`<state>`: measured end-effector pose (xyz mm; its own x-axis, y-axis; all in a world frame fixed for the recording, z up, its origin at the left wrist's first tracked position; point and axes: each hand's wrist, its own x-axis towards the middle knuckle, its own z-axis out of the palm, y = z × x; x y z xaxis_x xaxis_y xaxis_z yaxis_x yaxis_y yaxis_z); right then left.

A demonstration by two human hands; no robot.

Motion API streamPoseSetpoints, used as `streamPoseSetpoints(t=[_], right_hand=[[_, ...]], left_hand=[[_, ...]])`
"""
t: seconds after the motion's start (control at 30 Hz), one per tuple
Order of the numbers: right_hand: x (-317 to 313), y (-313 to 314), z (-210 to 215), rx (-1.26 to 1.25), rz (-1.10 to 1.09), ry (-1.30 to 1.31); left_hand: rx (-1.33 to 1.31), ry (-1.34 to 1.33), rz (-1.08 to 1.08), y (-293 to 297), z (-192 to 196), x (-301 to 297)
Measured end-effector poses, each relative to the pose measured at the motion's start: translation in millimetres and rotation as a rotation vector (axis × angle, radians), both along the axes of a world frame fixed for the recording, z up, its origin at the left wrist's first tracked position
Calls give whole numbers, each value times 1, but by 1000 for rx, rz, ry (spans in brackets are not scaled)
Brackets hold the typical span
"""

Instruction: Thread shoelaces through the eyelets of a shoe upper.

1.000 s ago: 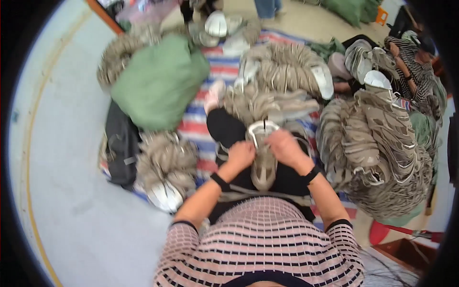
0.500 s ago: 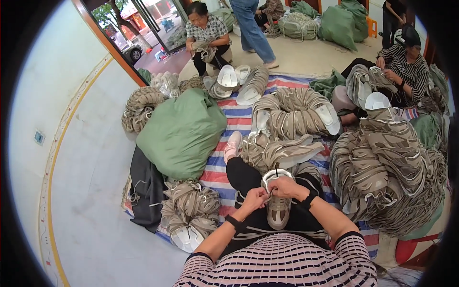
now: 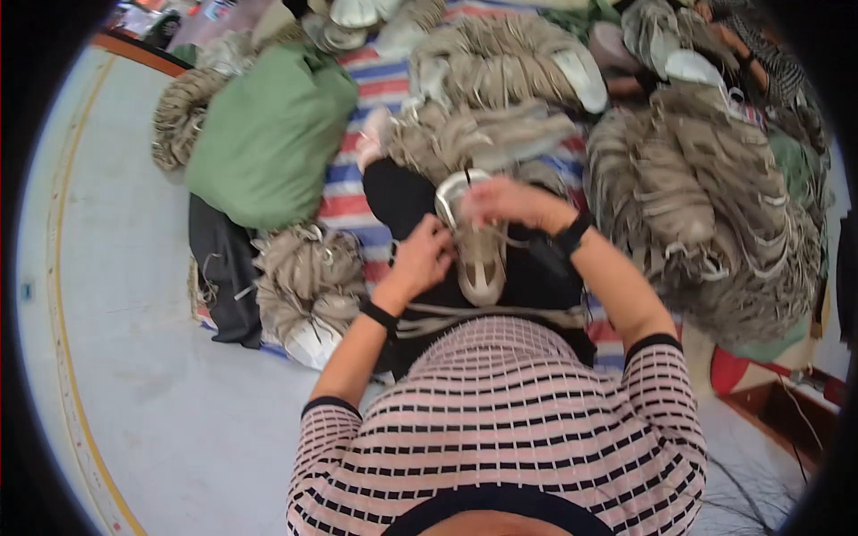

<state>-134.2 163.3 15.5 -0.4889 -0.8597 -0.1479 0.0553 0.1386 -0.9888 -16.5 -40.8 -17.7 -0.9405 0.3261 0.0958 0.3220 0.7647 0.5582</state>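
Note:
On my black-trousered lap lies a beige and brown shoe upper (image 3: 483, 272), its toe toward me and its pale-lined opening away from me. My left hand (image 3: 424, 258) is at the left edge of the shoe upper, fingers curled and pressed together; what they pinch is too small to make out. Over the opening's right side is my right hand (image 3: 521, 204), its fingers smeared by motion. A thin lace strand shows just below the right hand. More pale laces (image 3: 429, 320) stretch across my lap, close to my waist.
Bundled shoe uppers (image 3: 308, 277) sit left of my lap, more uppers (image 3: 483, 138) lie ahead, and a large heap (image 3: 697, 205) rises at right. A green sack (image 3: 268, 134) stands far left on the striped sheet (image 3: 344, 207). Another person's arm (image 3: 744, 54) shows far right.
The view has tipped downward, so the room's far part has left it. My hands have moved apart: the left lies lower beside the upper, the right is lifted and blurred.

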Motion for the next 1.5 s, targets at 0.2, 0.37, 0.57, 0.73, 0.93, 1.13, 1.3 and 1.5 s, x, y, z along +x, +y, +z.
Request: streamPoseSetpoints(t=[0.2, 0.37, 0.57, 0.73, 0.93, 1.13, 1.3, 1.5], right_hand=[[-17, 88, 33, -618, -484, -619], [-19, 178, 56, -967, -747, -636], [-18, 256, 86, -1036, -961, -418], [-23, 272, 104, -1126, -1175, -246], [-11, 224, 89, -326, -1252, 1], [22, 94, -17, 140, -696, 402], [66, 38, -29, 569, -513, 863], [100, 35, -40, 458, -241, 832]], left_hand=[[232, 266, 185, 9, -2, -18], [342, 207, 175, 17, -7, -12], [426, 30, -11, 22, -7, -18], [344, 7, -8, 19, -4, -23], [94, 296, -83, 40, 11, -40], [-78, 224, -114, 54, 0, -52], [2, 100, -53, 43, -5, -57], [-44, 128, -128, 48, 3, -60]])
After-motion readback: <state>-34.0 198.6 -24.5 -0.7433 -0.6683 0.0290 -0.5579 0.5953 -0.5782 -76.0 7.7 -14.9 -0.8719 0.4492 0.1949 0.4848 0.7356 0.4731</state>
